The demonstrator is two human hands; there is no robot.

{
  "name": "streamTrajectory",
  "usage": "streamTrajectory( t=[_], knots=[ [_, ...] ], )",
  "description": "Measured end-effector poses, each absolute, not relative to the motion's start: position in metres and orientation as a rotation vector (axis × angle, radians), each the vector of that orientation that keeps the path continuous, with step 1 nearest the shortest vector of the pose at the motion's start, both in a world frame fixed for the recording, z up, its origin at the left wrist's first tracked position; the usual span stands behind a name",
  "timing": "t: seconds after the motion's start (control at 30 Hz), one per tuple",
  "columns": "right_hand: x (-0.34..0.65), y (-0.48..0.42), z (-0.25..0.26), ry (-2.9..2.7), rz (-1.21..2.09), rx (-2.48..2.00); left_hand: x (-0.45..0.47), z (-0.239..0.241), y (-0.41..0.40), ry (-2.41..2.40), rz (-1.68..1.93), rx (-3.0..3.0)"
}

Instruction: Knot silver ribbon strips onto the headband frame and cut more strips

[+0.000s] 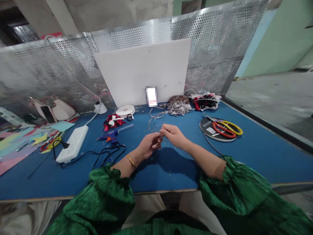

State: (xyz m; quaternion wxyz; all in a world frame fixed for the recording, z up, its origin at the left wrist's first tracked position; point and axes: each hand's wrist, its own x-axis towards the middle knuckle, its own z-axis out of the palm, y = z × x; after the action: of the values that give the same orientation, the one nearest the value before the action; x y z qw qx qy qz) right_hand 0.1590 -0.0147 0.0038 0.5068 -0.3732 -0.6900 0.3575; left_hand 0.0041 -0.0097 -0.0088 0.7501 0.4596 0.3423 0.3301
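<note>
My left hand point(148, 146) and my right hand point(174, 135) meet above the middle of the blue table. Both are closed, fingertips pinching a small piece of grey ribbon point(160, 134) between them; most of it is hidden by the fingers. Just beyond the hands lie loose loops of grey ribbon point(159, 115). Behind these, a pile of silver-grey ribbon bows point(179, 108) sits to the right. A blue glue gun point(111, 136) rests on the table left of my left hand.
Scissors with red and yellow handles point(223, 129) lie on a black ribbon spool point(207, 129) at right. At left are a white power strip point(73, 143) with a black cord, red and black bows point(113, 121) and a white spool point(125, 111). A white board point(144, 68) stands behind.
</note>
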Motion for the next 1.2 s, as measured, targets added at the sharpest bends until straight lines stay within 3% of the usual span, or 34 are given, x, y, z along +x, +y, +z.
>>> streamTrajectory(
  t=[0.13,0.37,0.63,0.9,1.2],
  knots=[
    [0.162,-0.009,-0.005,-1.747,0.796,-0.941,0.003,-0.014,-0.011,0.736,0.737,1.047],
    [0.157,-0.011,-0.012,-1.516,1.097,-0.916,0.005,-0.014,-0.010,0.732,0.705,0.927],
    [0.159,-0.010,-0.014,-1.662,0.863,-0.948,0.007,-0.017,-0.012,0.807,0.785,1.015],
    [0.152,-0.014,-0.014,-1.266,1.242,-0.921,0.009,-0.014,-0.012,0.788,0.850,1.059],
    [0.145,-0.012,-0.018,-0.924,1.367,-0.939,0.010,-0.014,-0.012,0.797,0.921,1.161]
  ],
)
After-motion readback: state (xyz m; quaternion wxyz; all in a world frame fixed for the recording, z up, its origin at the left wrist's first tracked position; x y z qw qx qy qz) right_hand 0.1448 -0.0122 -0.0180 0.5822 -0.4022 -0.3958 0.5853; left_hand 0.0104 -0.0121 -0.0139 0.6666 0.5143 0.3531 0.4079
